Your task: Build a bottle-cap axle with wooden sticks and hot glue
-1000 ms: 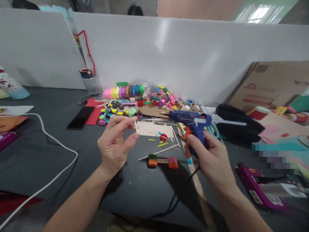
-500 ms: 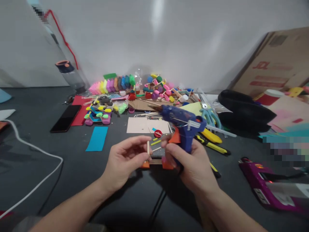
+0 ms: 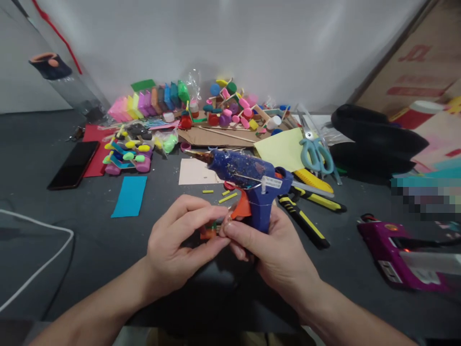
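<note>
My right hand [image 3: 277,245] is wrapped around the handle of a blue hot glue gun [image 3: 248,170] with an orange trigger. Its brown nozzle points left, and a clear glue stick [image 3: 313,189] sticks out of the back. My left hand [image 3: 187,235] is closed, its thumb and fingertips meeting the fingertips of my right hand below the trigger. What they pinch there is hidden. Through the gap in my left fingers shows a small orange piece [image 3: 208,234] with some green. Short yellow sticks [image 3: 227,197] lie just beyond my hands.
Behind lie a white card [image 3: 196,173], colourful small craft models [image 3: 129,158] and clay packs [image 3: 151,102]. Scissors [image 3: 315,151], pliers [image 3: 306,223] and a purple power strip [image 3: 392,254] are to the right. A phone [image 3: 74,166], blue strip [image 3: 129,196] and white cable [image 3: 39,278] are left.
My hands have come together; the small wooden stick seen upright in my left fingers is now out of sight. The glue gun has shifted left and turned more level. The camera view has moved.
</note>
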`<state>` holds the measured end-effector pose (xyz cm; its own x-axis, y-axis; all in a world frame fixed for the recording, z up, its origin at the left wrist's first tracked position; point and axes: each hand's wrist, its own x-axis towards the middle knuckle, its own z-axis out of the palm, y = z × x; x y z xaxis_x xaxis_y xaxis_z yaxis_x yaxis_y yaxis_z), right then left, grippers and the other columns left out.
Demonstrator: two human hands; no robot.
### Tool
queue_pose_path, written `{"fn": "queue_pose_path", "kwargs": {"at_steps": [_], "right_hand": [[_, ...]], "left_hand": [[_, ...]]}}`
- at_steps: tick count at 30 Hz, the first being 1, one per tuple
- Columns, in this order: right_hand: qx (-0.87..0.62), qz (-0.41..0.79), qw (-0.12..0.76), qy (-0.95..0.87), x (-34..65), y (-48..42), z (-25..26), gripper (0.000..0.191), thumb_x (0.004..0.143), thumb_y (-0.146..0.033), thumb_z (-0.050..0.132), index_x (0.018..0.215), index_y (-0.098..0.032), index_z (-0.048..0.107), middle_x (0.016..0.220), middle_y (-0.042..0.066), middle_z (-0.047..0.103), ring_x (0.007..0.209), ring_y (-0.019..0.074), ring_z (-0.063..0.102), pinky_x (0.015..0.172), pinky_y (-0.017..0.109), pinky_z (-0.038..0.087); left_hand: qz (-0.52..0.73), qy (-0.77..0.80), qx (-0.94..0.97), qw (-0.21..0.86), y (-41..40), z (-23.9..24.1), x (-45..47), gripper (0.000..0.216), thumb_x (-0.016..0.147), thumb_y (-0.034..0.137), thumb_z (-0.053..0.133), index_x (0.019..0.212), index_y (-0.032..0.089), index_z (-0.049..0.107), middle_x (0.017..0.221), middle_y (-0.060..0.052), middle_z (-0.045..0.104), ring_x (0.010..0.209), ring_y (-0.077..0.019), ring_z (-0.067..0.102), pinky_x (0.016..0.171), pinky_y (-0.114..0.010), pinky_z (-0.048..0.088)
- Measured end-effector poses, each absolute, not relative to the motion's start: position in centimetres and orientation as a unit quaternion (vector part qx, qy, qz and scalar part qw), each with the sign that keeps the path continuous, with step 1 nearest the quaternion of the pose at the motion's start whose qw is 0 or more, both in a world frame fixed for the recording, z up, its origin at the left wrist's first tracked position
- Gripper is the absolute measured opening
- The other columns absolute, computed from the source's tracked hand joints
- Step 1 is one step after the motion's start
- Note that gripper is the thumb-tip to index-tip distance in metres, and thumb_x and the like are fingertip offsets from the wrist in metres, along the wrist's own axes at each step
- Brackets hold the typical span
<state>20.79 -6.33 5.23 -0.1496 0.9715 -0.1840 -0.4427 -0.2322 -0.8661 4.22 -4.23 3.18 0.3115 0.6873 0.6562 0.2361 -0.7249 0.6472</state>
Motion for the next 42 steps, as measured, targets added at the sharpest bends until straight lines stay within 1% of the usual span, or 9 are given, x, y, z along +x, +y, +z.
{"fn": "queue_pose_path", "kwargs": {"at_steps": [3, 7, 13, 18, 24, 29, 32, 36, 42], "right_hand": [[-0.391, 0.686, 0.514, -0.335, 20.9, -6.4, 5.5, 0.019, 0.074, -0.027, 0.085, 0.067, -0.017, 0.070, 0.051, -0.005, 0.058, 0.045, 0.0051, 0.046, 0.044, 0.018, 0.032], [-0.388, 0.689, 0.520, -0.324, 20.9, -6.6, 5.3, 0.019, 0.072, -0.027, 0.087, 0.067, -0.018, 0.071, 0.053, -0.005, 0.059, 0.045, 0.0045, 0.046, 0.043, 0.017, 0.031], [-0.400, 0.680, 0.524, -0.321, 20.9, -6.6, 4.9, 0.023, 0.069, -0.028, 0.089, 0.068, -0.017, 0.068, 0.053, -0.006, 0.058, 0.046, 0.0037, 0.046, 0.044, 0.016, 0.033], [-0.413, 0.668, 0.527, -0.325, 20.6, -6.5, 5.3, 0.025, 0.069, -0.030, 0.089, 0.070, -0.016, 0.069, 0.055, -0.005, 0.059, 0.047, 0.0037, 0.048, 0.045, 0.015, 0.036], [-0.411, 0.667, 0.525, -0.332, 20.5, -6.5, 5.2, 0.027, 0.071, -0.033, 0.087, 0.073, -0.017, 0.065, 0.057, -0.006, 0.059, 0.047, 0.0044, 0.048, 0.044, 0.016, 0.037], [-0.469, 0.601, 0.542, -0.354, 21.5, -6.7, 4.9, 0.033, 0.077, -0.048, 0.081, 0.083, -0.019, 0.067, 0.061, -0.003, 0.062, 0.049, 0.0074, 0.049, 0.043, 0.019, 0.036], [-0.466, 0.580, 0.574, -0.341, 22.5, -6.5, 5.2, 0.041, 0.080, -0.059, 0.074, 0.087, -0.019, 0.071, 0.068, 0.000, 0.066, 0.052, 0.0099, 0.052, 0.046, 0.022, 0.041], [-0.462, 0.588, 0.568, -0.344, 23.5, -6.1, 5.8, 0.036, 0.079, -0.054, 0.076, 0.092, -0.020, 0.075, 0.062, -0.001, 0.063, 0.047, 0.0102, 0.048, 0.043, 0.022, 0.039], [-0.460, 0.565, 0.589, -0.349, 24.1, -6.4, 6.4, 0.025, 0.076, -0.047, 0.081, 0.087, -0.024, 0.077, 0.080, 0.004, 0.074, 0.052, 0.0106, 0.057, 0.046, 0.021, 0.045]], "left_hand": [[0.486, 0.288, 0.804, 0.187, -4.1, 3.5, 4.0, 0.031, 0.085, 0.013, 0.073, 0.115, 0.021, 0.066, 0.097, -0.004, 0.066, 0.087, -0.0137, 0.064, 0.073, -0.023, 0.058], [0.467, 0.284, 0.819, 0.175, -4.0, 3.9, 3.9, 0.025, 0.087, 0.015, 0.071, 0.110, 0.019, 0.065, 0.095, -0.003, 0.065, 0.084, -0.0125, 0.063, 0.069, -0.022, 0.057], [0.451, 0.280, 0.829, 0.174, -3.8, 4.0, 3.9, 0.025, 0.086, 0.015, 0.072, 0.109, 0.018, 0.065, 0.094, -0.003, 0.063, 0.080, -0.0112, 0.062, 0.063, -0.019, 0.054], [0.456, 0.285, 0.823, 0.184, -3.9, 3.8, 4.0, 0.028, 0.084, 0.013, 0.071, 0.110, 0.018, 0.063, 0.088, -0.001, 0.062, 0.072, -0.0097, 0.058, 0.064, -0.020, 0.053], [0.462, 0.302, 0.810, 0.200, -4.1, 3.7, 4.3, 0.030, 0.078, 0.011, 0.070, 0.107, 0.017, 0.063, 0.079, 0.001, 0.057, 0.063, -0.0088, 0.051, 0.053, -0.019, 0.045], [0.490, 0.328, 0.766, 0.257, -3.7, 3.6, 4.2, 0.033, 0.074, 0.004, 0.069, 0.103, 0.018, 0.065, 0.072, 0.005, 0.046, 0.055, -0.0063, 0.044, 0.047, -0.018, 0.036], [0.521, 0.326, 0.720, 0.322, -3.3, 3.5, 4.1, 0.033, 0.074, 0.004, 0.069, 0.103, 0.020, 0.066, 0.072, 0.006, 0.043, 0.054, -0.0058, 0.043, 0.046, -0.018, 0.035], [0.547, 0.331, 0.658, 0.398, -2.8, 3.6, 3.8, 0.032, 0.075, 0.006, 0.071, 0.103, 0.022, 0.068, 0.074, 0.005, 0.042, 0.056, -0.0052, 0.043, 0.047, -0.017, 0.035], [0.596, 0.316, 0.595, 0.437, -2.1, 3.5, 3.4, 0.028, 0.074, 0.011, 0.075, 0.100, 0.021, 0.071, 0.074, 0.005, 0.042, 0.057, -0.0054, 0.042, 0.048, -0.016, 0.037]]}}
